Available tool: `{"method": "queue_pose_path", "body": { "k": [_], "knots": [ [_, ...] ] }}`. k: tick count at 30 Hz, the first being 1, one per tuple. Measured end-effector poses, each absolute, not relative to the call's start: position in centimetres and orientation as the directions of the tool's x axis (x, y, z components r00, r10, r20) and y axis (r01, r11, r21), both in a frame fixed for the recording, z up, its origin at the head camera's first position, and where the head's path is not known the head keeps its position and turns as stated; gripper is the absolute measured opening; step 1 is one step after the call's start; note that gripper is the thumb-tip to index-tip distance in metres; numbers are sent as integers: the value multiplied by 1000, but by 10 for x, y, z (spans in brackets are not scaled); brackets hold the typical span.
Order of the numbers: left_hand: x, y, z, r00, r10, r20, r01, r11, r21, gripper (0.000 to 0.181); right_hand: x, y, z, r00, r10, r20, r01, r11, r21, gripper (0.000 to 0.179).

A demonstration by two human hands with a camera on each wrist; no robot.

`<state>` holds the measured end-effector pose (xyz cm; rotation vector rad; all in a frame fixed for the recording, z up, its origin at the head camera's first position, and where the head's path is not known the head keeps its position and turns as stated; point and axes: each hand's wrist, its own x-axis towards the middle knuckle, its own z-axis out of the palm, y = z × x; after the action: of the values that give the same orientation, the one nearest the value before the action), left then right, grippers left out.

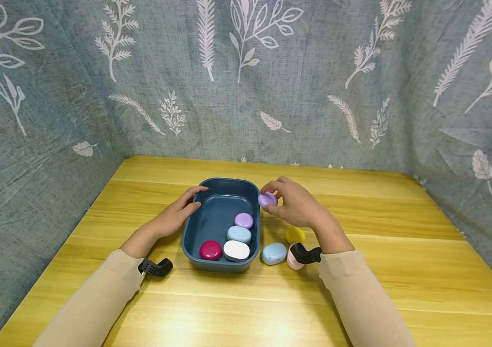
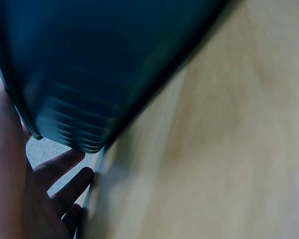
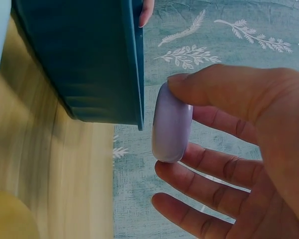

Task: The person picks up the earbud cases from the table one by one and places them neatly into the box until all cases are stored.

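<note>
A lilac rounded case (image 1: 267, 199) is pinched between the thumb and fingers of my right hand (image 1: 295, 202), just outside the right rim of a dark blue rectangular bin (image 1: 211, 219). The right wrist view shows that lilac case (image 3: 172, 123) from its narrow side, apart from the bin wall. My left hand (image 1: 176, 212) rests at the bin's far left corner, its thumb over the rim. Spread fingers (image 2: 72, 189) show beside the outer wall in the left wrist view. Inside the bin lie another lilac case (image 1: 244, 220), a light blue case (image 1: 239, 234), a white case (image 1: 236, 250) and a dark red case (image 1: 210, 250).
To the right of the bin on the wooden table (image 1: 246, 308) are a light blue case (image 1: 273, 253), a yellow piece (image 1: 295, 235) and a pink piece (image 1: 293, 260), partly hidden by the right wrist strap. A patterned grey-blue cloth (image 1: 306, 120) hangs behind the table.
</note>
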<state>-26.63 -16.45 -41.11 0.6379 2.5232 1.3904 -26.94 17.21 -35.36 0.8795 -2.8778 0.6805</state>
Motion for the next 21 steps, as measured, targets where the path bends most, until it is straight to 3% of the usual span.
{"method": "queue_pose_path", "body": {
  "k": [21],
  "knots": [
    [-267,-165,-411,-889,456,41,280,473,835,47,-259,166,-342,-824,-531,197,-562,726,-396,33]
  ]
}}
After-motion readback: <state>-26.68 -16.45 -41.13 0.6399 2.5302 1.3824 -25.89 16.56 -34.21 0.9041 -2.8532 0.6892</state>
